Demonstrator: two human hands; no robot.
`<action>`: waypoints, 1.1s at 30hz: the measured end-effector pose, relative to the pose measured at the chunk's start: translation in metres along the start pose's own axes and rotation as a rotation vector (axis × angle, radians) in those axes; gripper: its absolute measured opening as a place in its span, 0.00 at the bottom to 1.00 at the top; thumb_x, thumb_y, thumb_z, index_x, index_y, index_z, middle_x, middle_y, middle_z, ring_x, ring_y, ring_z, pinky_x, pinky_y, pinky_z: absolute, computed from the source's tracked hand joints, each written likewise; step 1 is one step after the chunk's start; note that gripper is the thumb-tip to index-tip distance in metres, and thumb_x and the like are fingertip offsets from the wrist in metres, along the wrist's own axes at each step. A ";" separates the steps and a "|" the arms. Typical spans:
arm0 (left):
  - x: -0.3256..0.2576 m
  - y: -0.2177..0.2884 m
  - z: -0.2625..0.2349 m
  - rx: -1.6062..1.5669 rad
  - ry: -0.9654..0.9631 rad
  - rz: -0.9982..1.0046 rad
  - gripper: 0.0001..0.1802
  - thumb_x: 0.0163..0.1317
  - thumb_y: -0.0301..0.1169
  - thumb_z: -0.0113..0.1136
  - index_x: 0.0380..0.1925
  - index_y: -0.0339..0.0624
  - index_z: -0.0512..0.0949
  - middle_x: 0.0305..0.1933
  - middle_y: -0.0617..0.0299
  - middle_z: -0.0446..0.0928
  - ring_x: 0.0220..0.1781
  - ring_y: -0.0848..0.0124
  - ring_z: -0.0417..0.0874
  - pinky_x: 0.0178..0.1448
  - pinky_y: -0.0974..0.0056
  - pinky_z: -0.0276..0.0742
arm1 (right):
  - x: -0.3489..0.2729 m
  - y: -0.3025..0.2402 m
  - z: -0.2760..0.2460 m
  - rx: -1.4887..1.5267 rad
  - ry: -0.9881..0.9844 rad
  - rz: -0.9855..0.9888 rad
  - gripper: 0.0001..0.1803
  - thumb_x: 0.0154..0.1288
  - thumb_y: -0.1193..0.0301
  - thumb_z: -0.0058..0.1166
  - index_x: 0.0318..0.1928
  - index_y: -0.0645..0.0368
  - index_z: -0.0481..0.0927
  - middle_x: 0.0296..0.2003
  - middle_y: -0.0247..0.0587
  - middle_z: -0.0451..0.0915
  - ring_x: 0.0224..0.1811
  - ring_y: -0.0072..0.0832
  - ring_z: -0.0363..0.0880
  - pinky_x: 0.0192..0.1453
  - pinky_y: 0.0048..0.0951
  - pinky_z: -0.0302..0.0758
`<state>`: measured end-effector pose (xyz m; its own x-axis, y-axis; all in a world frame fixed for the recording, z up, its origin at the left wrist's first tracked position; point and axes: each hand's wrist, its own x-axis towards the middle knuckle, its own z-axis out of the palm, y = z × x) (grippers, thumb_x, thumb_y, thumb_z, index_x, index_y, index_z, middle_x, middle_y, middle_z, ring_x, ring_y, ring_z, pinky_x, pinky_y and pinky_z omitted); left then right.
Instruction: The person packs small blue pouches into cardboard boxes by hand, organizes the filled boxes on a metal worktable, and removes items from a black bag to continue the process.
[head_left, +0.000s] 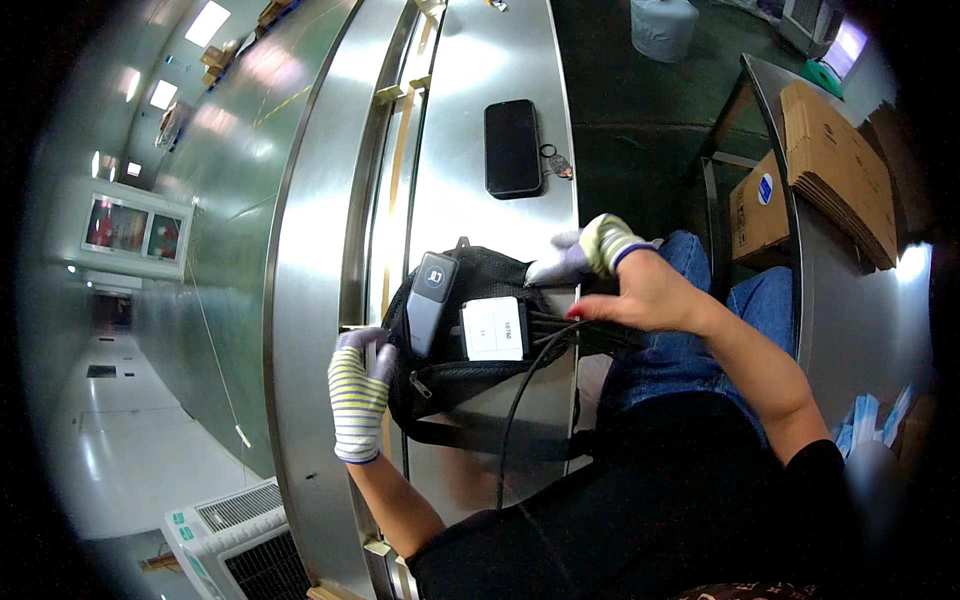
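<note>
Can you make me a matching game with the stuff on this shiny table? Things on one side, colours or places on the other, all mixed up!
Things:
1. phone
2. left hand
3. tag
4. cardboard sheets

Clues:
A. white, on the black bag
B. brown, stacked at the far right
C. striped glove, holding a grey scanner
D. black, lying flat and alone farther up the table

Pairs: 1-D, 2-C, 3-A, 4-B
</note>
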<state>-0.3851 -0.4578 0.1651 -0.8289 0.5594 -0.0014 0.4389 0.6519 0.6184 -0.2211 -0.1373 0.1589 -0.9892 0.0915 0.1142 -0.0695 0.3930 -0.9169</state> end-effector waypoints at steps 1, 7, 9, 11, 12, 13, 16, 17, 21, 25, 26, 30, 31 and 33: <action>0.004 0.014 0.002 0.016 0.144 0.016 0.11 0.57 0.21 0.60 0.41 0.35 0.77 0.40 0.56 0.77 0.43 0.67 0.77 0.51 0.64 0.72 | -0.001 0.008 0.000 0.048 0.084 -0.037 0.32 0.59 0.60 0.63 0.58 0.67 0.70 0.52 0.51 0.74 0.58 0.38 0.72 0.63 0.34 0.66; 0.041 0.106 0.003 0.045 0.203 0.441 0.10 0.56 0.21 0.60 0.39 0.38 0.78 0.39 0.54 0.77 0.41 0.61 0.79 0.49 0.60 0.73 | -0.045 0.049 -0.021 0.624 0.235 0.084 0.35 0.70 0.53 0.46 0.66 0.67 0.59 0.62 0.51 0.67 0.63 0.37 0.69 0.68 0.38 0.64; 0.057 0.153 0.034 -0.057 -0.117 0.609 0.08 0.57 0.25 0.60 0.38 0.40 0.78 0.37 0.55 0.77 0.39 0.60 0.79 0.47 0.59 0.73 | -0.051 0.050 -0.034 0.776 0.329 -0.078 0.44 0.69 0.40 0.34 0.69 0.65 0.53 0.66 0.49 0.62 0.67 0.37 0.65 0.70 0.38 0.61; 0.064 0.216 0.076 -0.044 -0.374 0.913 0.12 0.56 0.29 0.64 0.40 0.42 0.77 0.38 0.52 0.78 0.38 0.58 0.81 0.42 0.59 0.78 | -0.067 0.039 -0.050 0.852 0.422 -0.142 0.50 0.65 0.34 0.29 0.71 0.64 0.50 0.69 0.44 0.58 0.70 0.33 0.59 0.73 0.36 0.55; 0.060 0.237 0.106 0.078 -0.529 0.953 0.15 0.55 0.34 0.65 0.41 0.42 0.76 0.40 0.50 0.77 0.37 0.54 0.81 0.42 0.57 0.78 | -0.075 0.031 -0.055 0.895 0.495 -0.123 0.55 0.60 0.28 0.30 0.71 0.64 0.48 0.70 0.53 0.54 0.72 0.40 0.55 0.75 0.41 0.50; 0.056 0.270 0.135 0.015 -0.481 1.100 0.18 0.53 0.37 0.65 0.40 0.39 0.74 0.41 0.49 0.77 0.40 0.53 0.81 0.43 0.54 0.78 | -0.093 0.025 -0.058 1.048 0.499 -0.193 0.55 0.61 0.28 0.27 0.72 0.64 0.46 0.71 0.52 0.51 0.74 0.41 0.51 0.76 0.41 0.48; 0.043 0.355 0.192 0.080 -0.683 1.213 0.26 0.49 0.42 0.65 0.42 0.32 0.75 0.45 0.40 0.75 0.45 0.49 0.80 0.47 0.50 0.77 | -0.137 0.008 -0.080 1.267 0.599 -0.422 0.51 0.64 0.31 0.26 0.69 0.65 0.54 0.68 0.54 0.59 0.69 0.43 0.61 0.73 0.46 0.55; 0.034 0.379 0.202 0.068 -0.638 1.313 0.29 0.48 0.43 0.64 0.44 0.31 0.76 0.49 0.37 0.74 0.47 0.47 0.79 0.47 0.48 0.76 | -0.190 0.026 -0.096 1.156 0.650 -0.375 0.48 0.66 0.33 0.27 0.64 0.66 0.62 0.60 0.55 0.71 0.61 0.43 0.71 0.71 0.45 0.60; -0.025 0.451 0.294 -0.046 -0.776 1.561 0.32 0.58 0.41 0.57 0.56 0.27 0.70 0.61 0.34 0.67 0.58 0.42 0.73 0.59 0.45 0.71 | -0.301 0.021 -0.101 0.936 1.097 -0.407 0.45 0.66 0.34 0.27 0.62 0.65 0.63 0.57 0.52 0.70 0.58 0.41 0.71 0.70 0.44 0.60; -0.105 0.469 0.359 -0.364 -0.811 1.421 0.29 0.64 0.40 0.50 0.60 0.30 0.65 0.58 0.38 0.69 0.60 0.46 0.71 0.61 0.48 0.70 | -0.389 0.017 -0.076 0.720 1.457 -0.284 0.43 0.67 0.35 0.28 0.60 0.63 0.63 0.54 0.49 0.70 0.55 0.40 0.70 0.68 0.44 0.60; -0.100 0.467 0.356 -0.355 -0.798 1.472 0.27 0.62 0.39 0.53 0.55 0.30 0.69 0.53 0.40 0.73 0.55 0.48 0.76 0.57 0.50 0.74 | -0.401 0.016 -0.068 0.672 1.530 -0.243 0.42 0.67 0.35 0.29 0.60 0.63 0.63 0.53 0.49 0.70 0.55 0.39 0.70 0.68 0.44 0.60; -0.094 0.468 0.370 -0.754 -0.736 1.152 0.20 0.41 0.34 0.68 0.34 0.34 0.78 0.38 0.44 0.76 0.42 0.49 0.80 0.44 0.51 0.77 | -0.432 0.005 -0.031 0.474 1.767 -0.131 0.40 0.67 0.36 0.30 0.58 0.62 0.64 0.51 0.46 0.69 0.52 0.38 0.70 0.67 0.43 0.60; -0.086 0.458 0.339 -0.705 -0.957 1.292 0.21 0.44 0.34 0.66 0.39 0.34 0.76 0.39 0.43 0.76 0.43 0.46 0.79 0.45 0.50 0.77 | -0.434 0.006 -0.022 0.396 1.805 -0.079 0.39 0.67 0.37 0.30 0.57 0.61 0.64 0.50 0.45 0.69 0.51 0.37 0.69 0.66 0.43 0.60; -0.111 0.426 0.329 -0.761 -1.014 1.437 0.19 0.53 0.35 0.61 0.42 0.36 0.73 0.39 0.42 0.76 0.40 0.46 0.79 0.44 0.49 0.76 | -0.417 0.012 -0.012 0.046 1.809 0.170 0.38 0.67 0.37 0.30 0.56 0.61 0.64 0.49 0.44 0.69 0.50 0.37 0.69 0.66 0.43 0.60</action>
<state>0.0079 -0.0735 0.1703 0.5733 0.6229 0.5323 0.0537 -0.6769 0.7341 0.1917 -0.1598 0.1053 0.3562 0.9062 0.2281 -0.0279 0.2543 -0.9667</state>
